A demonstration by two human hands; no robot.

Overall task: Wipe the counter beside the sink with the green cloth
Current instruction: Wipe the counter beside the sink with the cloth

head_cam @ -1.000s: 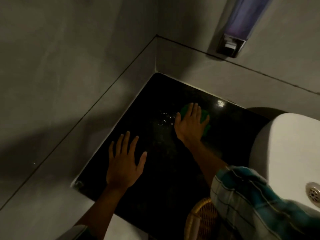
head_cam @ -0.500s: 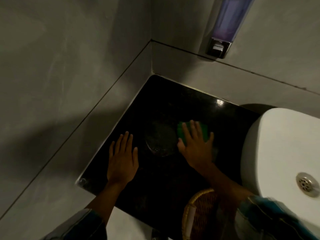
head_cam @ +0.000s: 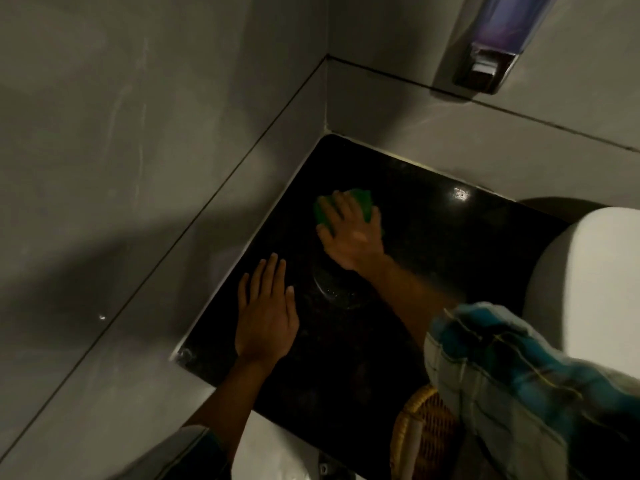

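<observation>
The black stone counter (head_cam: 433,244) fills the corner between two grey walls, left of the white sink (head_cam: 588,278). My right hand (head_cam: 351,233) lies flat on the green cloth (head_cam: 360,199), pressing it onto the counter near the left wall; only the cloth's far edge shows past my fingers. My left hand (head_cam: 266,313) rests palm down on the counter near its front left edge, fingers together, holding nothing. A wet smear (head_cam: 332,285) shines on the stone between the two hands.
A soap dispenser (head_cam: 491,50) hangs on the back wall above the counter. A woven wicker basket (head_cam: 422,434) sits at the counter's front edge under my right sleeve. Grey walls close off the left and back sides.
My right hand has slid the green cloth left and away from me, toward the corner wall, leaving a wet arc behind. My left hand has stayed planted.
</observation>
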